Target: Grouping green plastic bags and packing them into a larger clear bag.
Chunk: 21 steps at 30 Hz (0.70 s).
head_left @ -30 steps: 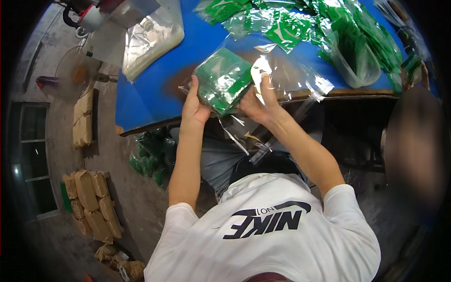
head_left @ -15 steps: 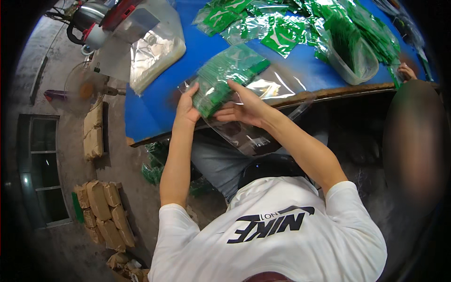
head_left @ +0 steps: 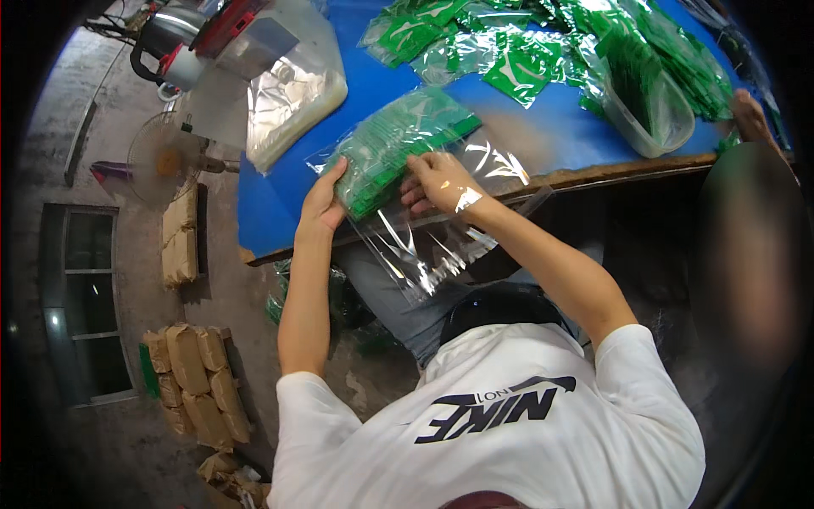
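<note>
A stack of flat green packets lies in a large clear plastic bag at the table's near edge. The loose part of the bag hangs over the edge toward my lap. My left hand grips the stack's left end through the film, thumb on top and fingers underneath. At the near right side of the stack, my right hand has its fingers bent, with thumb and forefinger against the packets. Shiny film crosses my right wrist; I cannot tell how far that hand is inside the bag.
A pile of green packets covers the far side of the blue table. A clear plastic tub with packets stands at right, near a co-worker's hand. Clear bags lie left, beside a fan; brown sacks stand on the floor.
My right hand's fingers have bent from a more spread pose, against the near side of the stack. The bag's loose part has shifted over my right wrist. My left hand still holds the stack.
</note>
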Tool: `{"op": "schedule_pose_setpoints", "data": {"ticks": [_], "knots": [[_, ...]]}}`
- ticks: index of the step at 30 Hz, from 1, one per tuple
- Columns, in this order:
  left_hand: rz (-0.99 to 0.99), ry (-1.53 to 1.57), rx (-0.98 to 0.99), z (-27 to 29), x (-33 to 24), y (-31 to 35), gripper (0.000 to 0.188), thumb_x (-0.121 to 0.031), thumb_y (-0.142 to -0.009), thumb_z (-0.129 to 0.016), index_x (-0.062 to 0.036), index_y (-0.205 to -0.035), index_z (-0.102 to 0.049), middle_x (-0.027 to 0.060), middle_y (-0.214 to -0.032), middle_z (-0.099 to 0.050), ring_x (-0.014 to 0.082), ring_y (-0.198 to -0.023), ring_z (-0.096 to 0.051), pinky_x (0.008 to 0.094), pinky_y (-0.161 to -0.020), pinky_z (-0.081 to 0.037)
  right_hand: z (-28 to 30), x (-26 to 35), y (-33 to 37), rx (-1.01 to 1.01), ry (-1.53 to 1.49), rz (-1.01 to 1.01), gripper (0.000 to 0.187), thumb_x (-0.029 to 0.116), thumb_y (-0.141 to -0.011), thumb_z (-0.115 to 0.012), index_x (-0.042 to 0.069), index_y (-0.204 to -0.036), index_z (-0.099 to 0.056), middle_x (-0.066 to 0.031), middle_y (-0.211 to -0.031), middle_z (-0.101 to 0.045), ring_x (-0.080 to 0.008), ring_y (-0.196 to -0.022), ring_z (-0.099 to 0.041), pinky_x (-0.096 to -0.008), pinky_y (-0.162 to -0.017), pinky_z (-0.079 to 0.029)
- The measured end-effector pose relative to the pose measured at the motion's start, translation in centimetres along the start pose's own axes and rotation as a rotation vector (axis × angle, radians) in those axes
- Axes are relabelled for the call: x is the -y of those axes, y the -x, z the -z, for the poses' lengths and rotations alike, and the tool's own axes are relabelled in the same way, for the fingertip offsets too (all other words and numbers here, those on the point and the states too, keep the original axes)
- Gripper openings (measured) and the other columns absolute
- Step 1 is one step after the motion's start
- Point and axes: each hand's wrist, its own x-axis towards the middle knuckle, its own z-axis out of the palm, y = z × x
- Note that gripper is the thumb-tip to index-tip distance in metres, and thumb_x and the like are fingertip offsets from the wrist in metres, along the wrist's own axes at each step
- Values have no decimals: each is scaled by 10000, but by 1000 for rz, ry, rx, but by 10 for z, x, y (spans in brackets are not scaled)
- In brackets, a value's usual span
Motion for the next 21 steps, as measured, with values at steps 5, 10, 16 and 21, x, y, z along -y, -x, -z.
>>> {"op": "schedule_pose_setpoints", "data": {"ticks": [5, 10, 16, 21], "knots": [[-396, -401, -328, 28, -12, 5, 393, -190, -934, -682, 36, -1237, -572, 145, -1213, -648, 244, -1083, -642, 366, -936, -521, -2, -12, -2, 139, 46, -36, 348, 267, -1043, -477, -58, -1139, -556, -139, -953, -661, -198, -798, -696, -300, -657, -596], [-716, -1300, -252, 20, -16, 0, 199, -149, -855, -744, 15, -965, -726, 101, -928, -738, 161, -831, -679, 289, -781, -525, 12, -28, 13, 237, 42, -112, 343, 252, -1046, -468, -53, -1179, -550, -136, -975, -659, -189, -801, -694, -298, -656, -598], [-939, -1365, -94, -2, -25, -21, 176, -134, -867, -701, 13, -960, -730, 116, -957, -729, 217, -900, -692, 313, -822, -518, 34, -22, 51, 325, 152, -186, 363, 262, -1045, -457, -53, -1199, -549, -129, -973, -665, -176, -794, -692, -302, -639, -597], [-1098, -1439, -164, -14, -36, -13, 283, -218, -920, -646, -39, -1132, -700, 146, -1229, -661, 308, -1151, -621, 387, -989, -462, 63, 6, 95, 357, 372, -73, 319, 240, -1003, -541, -47, -1133, -593, -133, -942, -681, -179, -739, -690, -295, -592, -567]]}}
